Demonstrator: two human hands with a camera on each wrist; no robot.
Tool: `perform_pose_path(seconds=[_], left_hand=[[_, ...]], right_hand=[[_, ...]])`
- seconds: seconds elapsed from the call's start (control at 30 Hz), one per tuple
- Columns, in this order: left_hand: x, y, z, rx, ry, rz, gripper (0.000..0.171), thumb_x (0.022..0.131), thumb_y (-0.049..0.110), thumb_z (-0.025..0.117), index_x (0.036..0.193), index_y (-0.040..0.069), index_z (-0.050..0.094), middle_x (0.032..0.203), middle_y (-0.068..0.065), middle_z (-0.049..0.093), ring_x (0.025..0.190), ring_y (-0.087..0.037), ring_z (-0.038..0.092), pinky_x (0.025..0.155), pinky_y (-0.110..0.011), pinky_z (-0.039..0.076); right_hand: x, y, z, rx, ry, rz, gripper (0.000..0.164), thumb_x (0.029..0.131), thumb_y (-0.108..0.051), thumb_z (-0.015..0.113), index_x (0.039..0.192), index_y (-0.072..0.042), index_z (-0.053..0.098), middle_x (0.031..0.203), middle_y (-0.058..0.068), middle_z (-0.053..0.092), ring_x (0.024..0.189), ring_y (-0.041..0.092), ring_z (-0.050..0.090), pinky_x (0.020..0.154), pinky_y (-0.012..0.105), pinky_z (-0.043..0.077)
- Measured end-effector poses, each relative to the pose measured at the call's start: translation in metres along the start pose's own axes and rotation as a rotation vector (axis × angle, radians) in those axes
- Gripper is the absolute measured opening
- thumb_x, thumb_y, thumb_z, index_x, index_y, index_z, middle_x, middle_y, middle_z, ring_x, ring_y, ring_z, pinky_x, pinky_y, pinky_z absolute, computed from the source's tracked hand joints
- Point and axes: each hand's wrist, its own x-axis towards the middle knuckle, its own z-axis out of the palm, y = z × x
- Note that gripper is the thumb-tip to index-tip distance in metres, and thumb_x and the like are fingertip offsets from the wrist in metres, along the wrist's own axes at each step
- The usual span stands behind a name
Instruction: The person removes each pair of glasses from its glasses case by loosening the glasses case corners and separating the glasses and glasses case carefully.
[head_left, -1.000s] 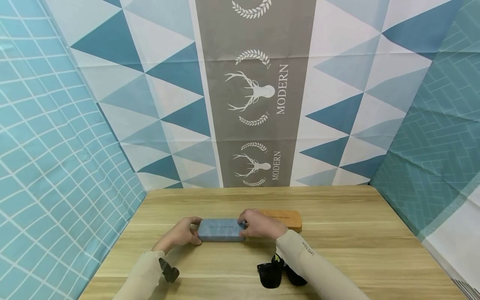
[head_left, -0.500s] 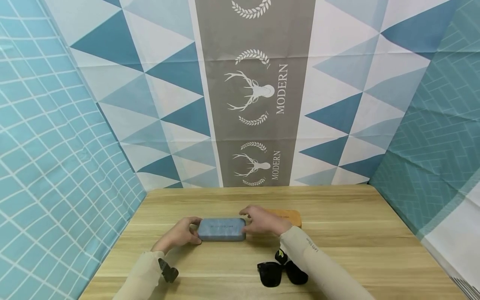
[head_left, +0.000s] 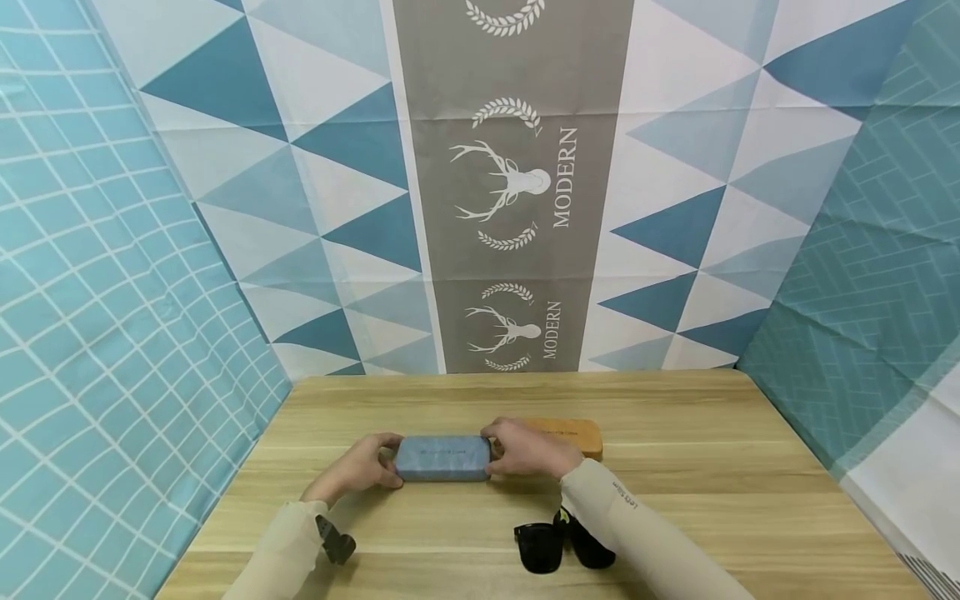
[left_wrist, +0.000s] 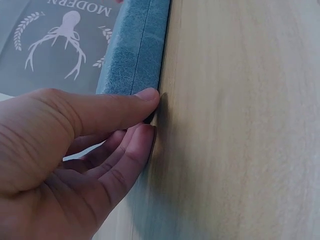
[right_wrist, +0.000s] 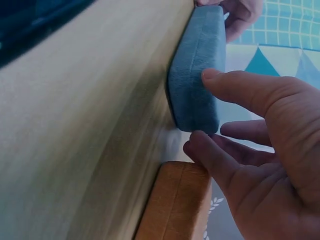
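A blue glasses case (head_left: 442,458) with small dark lettering lies lengthwise on the wooden table, between my hands. At its left end, my left hand (head_left: 363,462) grips the case with the thumb at the front corner. My right hand (head_left: 528,448) holds the opposite end, its thumb (right_wrist: 214,75) on the front side and its fingers round the end corner. A thin seam runs along the case (left_wrist: 135,50) in the left wrist view, and the lid is closed. Behind my right hand is an orange glasses case (head_left: 577,435), partly hidden by it.
Black sunglasses (head_left: 540,546) lie on the table (head_left: 435,542) nearer to me, partly covered by my right sleeve (head_left: 637,517). A patterned cloth wall (head_left: 517,250) rises at the table's back edge, with tiled-print sheets at both sides.
My right hand's fingers lifted off the blue case's right end half a second ago and are now back around it. The left hand and the case have hardly moved.
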Motion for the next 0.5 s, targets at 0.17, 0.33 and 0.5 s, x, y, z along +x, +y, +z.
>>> perform_pose_path(seconds=[0.17, 0.33, 0.5], left_hand=[[0.0010, -0.0022, 0.0011, 0.000, -0.002, 0.002, 0.080, 0.075, -0.007, 0.086, 0.143, -0.017, 0.045, 0.128, -0.025, 0.060, 0.079, -0.019, 0.065, 0.063, -0.027, 0.053], [0.0016, -0.0040, 0.0017, -0.001, -0.002, -0.005, 0.082, 0.076, -0.005, 0.086, 0.145, -0.017, 0.043, 0.122, -0.022, 0.062, 0.077, -0.019, 0.063, 0.061, -0.027, 0.051], [0.0025, -0.0048, 0.0022, -0.006, 0.007, -0.005, 0.082, 0.076, -0.004, 0.087, 0.145, -0.016, 0.044, 0.121, -0.021, 0.061, 0.075, -0.020, 0.061, 0.059, -0.028, 0.049]], right_hand=[[0.0006, -0.0006, 0.0032, -0.046, 0.016, -0.003, 0.054, 0.087, -0.026, 0.084, 0.131, 0.000, 0.066, 0.122, 0.010, 0.066, 0.099, 0.012, 0.056, 0.082, 0.026, 0.050], [0.0028, -0.0008, 0.0066, -0.026, 0.009, -0.004, 0.065, 0.084, -0.029, 0.087, 0.136, 0.002, 0.062, 0.127, 0.012, 0.065, 0.102, 0.014, 0.060, 0.086, 0.026, 0.054], [0.0057, -0.0010, 0.0083, -0.046, 0.012, -0.022, 0.056, 0.083, -0.032, 0.088, 0.127, -0.003, 0.067, 0.111, 0.005, 0.067, 0.089, 0.008, 0.055, 0.076, 0.023, 0.050]])
